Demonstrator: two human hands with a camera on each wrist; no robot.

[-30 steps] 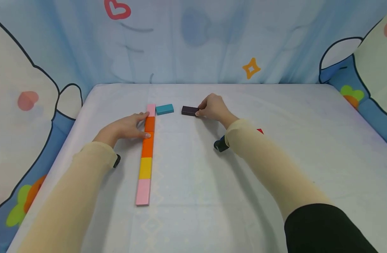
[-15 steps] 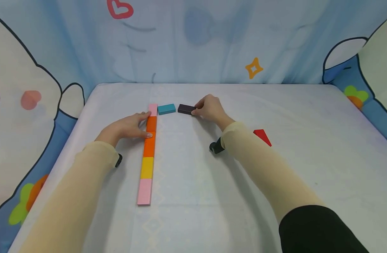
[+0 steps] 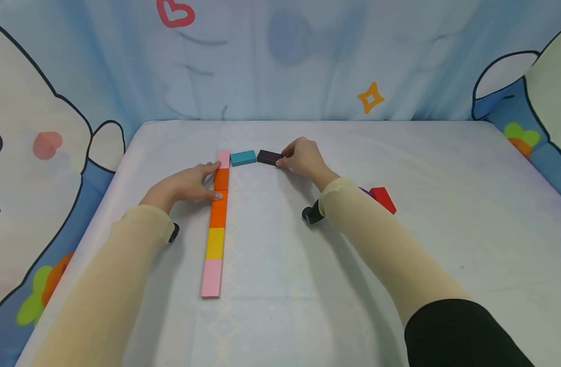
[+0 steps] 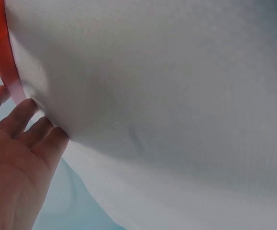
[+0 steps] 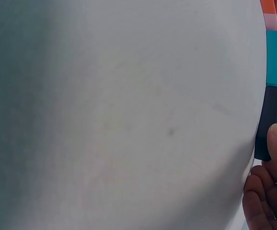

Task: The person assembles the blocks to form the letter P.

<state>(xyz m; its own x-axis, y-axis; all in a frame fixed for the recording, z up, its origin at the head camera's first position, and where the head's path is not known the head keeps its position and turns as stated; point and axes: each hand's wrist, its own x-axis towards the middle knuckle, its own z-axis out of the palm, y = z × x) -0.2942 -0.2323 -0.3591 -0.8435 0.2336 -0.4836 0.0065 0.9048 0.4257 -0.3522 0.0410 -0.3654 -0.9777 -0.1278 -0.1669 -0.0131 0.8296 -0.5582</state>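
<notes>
A row of flat blocks runs along the table in the head view: a pink block [image 3: 211,279] nearest, then a yellow block [image 3: 214,243], an orange block [image 3: 219,213], another orange block [image 3: 222,178] and a far pink block [image 3: 223,158]. My left hand [image 3: 181,184] touches the row's left side, its thumb at the orange blocks and a fingertip by the far pink one. From that pink end a teal block [image 3: 243,158] extends rightward. My right hand [image 3: 308,160] pinches the right end of a black block [image 3: 268,157], whose left end meets or nearly meets the teal one.
A red block [image 3: 383,199] and a sliver of purple lie behind my right forearm, partly hidden. The white tablecloth [image 3: 280,285] covers the table, and a blue printed curtain [image 3: 280,66] hangs behind its far edge.
My right hand has moved left with the black block, narrowing its gap to the teal block. More of the red block shows past my forearm. My left hand stays against the row.
</notes>
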